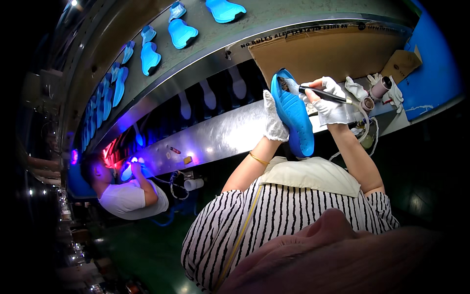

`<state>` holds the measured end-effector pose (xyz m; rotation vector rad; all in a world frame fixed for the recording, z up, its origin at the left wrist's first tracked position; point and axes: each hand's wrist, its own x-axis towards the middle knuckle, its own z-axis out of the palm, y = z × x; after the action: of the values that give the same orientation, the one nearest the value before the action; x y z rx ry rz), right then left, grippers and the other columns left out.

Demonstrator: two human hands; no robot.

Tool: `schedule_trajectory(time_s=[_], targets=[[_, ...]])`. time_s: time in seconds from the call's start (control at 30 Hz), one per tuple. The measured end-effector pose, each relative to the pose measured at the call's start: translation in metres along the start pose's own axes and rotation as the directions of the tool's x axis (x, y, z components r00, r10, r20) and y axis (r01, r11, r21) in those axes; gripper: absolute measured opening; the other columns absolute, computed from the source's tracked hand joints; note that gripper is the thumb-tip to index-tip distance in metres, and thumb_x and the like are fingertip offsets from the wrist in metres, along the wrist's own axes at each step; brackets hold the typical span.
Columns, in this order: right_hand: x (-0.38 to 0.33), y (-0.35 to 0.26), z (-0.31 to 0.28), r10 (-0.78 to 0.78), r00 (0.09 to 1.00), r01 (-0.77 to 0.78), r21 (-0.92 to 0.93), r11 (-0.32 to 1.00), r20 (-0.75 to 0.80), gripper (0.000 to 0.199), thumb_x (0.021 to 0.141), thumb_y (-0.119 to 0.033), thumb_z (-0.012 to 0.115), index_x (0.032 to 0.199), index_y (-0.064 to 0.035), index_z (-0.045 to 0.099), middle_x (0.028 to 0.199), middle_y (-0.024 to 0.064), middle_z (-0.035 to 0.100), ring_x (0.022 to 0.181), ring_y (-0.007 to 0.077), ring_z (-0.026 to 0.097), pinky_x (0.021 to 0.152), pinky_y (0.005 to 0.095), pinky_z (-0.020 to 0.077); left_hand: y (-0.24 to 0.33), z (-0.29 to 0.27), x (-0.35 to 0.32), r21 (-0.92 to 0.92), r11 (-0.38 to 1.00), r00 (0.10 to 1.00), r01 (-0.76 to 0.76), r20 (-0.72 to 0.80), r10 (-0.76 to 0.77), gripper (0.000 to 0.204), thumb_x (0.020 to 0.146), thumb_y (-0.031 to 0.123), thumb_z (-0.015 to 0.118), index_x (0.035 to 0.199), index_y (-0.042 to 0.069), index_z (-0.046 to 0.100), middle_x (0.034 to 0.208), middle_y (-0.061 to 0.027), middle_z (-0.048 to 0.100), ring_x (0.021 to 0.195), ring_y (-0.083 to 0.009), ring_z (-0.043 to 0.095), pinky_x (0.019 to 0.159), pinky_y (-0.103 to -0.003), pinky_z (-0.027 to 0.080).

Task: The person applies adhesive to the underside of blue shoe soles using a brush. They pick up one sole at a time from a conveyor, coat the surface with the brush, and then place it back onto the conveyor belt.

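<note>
A blue shoe sole stands lengthwise in front of me, its ridged inner side showing. My left hand, in a white glove, is closed on the sole's left edge. In my right hand, with a partly fingered white glove, is a black-handled brush, held in a pinch. The brush's pale head and dark bristles touch or hover just over the sole's upper end; I cannot tell which. A pale hose runs down from the handle's rear.
Blue soles and smaller blue pieces lie on a conveyor belt beyond the metal ledge. Cardboard leans behind my hands. Thread spools and white gloves lie at right. A co-worker works at left under purple light.
</note>
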<state>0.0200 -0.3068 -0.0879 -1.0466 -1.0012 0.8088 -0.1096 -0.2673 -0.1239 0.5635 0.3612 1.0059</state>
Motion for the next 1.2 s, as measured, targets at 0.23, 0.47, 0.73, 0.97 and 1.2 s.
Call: schedule_trajectory(time_s=[0.23,0.47,0.73,0.97,1.2], targets=[[-0.023,-0.001,-0.001,0.039,0.985,-0.032,-0.044,0.999,0.168,0.011,0.077,-0.001,0.069,0.084,-0.0026,0.06,0.075,0.0069,0.066,0.064,0.0102,0.063,0.061,0.0228,0.0502,0.007,-0.013,0.0,-0.067,0.99,0.992,0.122,0.03,-0.12,0.091,0.078,0.077,0.041,0.135,0.007,0.038,0.124,-0.0146,0.052,0.109,-0.0284,0.054,0.094,-0.042,0.048],[-0.046,0.01,0.001,-0.265,0.935,0.302,-0.139,0.943,0.236,0.016,0.074,-0.001,0.071,0.087,-0.002,0.061,0.079,0.0059,0.063,0.068,0.0105,0.06,0.062,0.0239,0.049,0.01,-0.029,0.0,-0.065,0.986,0.988,0.153,0.023,-0.152,0.095,0.077,0.078,0.038,0.134,0.002,0.039,0.126,-0.0233,0.05,0.11,-0.0362,0.054,0.096,-0.047,0.044],[-0.069,0.011,-0.006,-0.047,0.963,0.075,-0.099,0.992,0.267,0.013,0.077,-0.002,0.071,0.085,-0.0009,0.061,0.081,0.0066,0.065,0.07,0.0098,0.062,0.063,0.0227,0.0507,0.023,-0.018,-0.015,-0.019,0.982,0.981,0.186,-0.048,-0.187,0.089,0.081,0.076,0.033,0.13,0.003,0.044,0.123,-0.0212,0.054,0.107,-0.0344,0.057,0.093,-0.046,0.047],[-0.073,0.02,-0.033,0.137,0.97,-0.086,-0.245,0.966,0.199,0.012,0.079,-0.003,0.069,0.089,-0.0007,0.061,0.082,0.0086,0.068,0.075,0.0111,0.064,0.068,0.0252,0.0517,-0.005,-0.039,-0.063,0.361,0.905,0.974,0.226,-0.059,-0.219,0.101,0.074,0.083,0.026,0.137,0.005,0.035,0.13,-0.0147,0.048,0.113,-0.0255,0.052,0.098,-0.043,0.044],[-0.062,0.023,-0.025,0.229,0.954,-0.233,-0.004,0.973,0.191,0.009,0.085,-0.008,0.066,0.091,-0.0019,0.064,0.077,0.0048,0.066,0.065,0.007,0.06,0.061,0.0216,0.0489,0.004,-0.019,-0.035,0.12,0.986,0.993,0.113,-0.036,-0.11,0.103,0.07,0.084,0.035,0.132,0.002,0.039,0.121,-0.0164,0.055,0.109,-0.031,0.055,0.098,-0.046,0.043]])
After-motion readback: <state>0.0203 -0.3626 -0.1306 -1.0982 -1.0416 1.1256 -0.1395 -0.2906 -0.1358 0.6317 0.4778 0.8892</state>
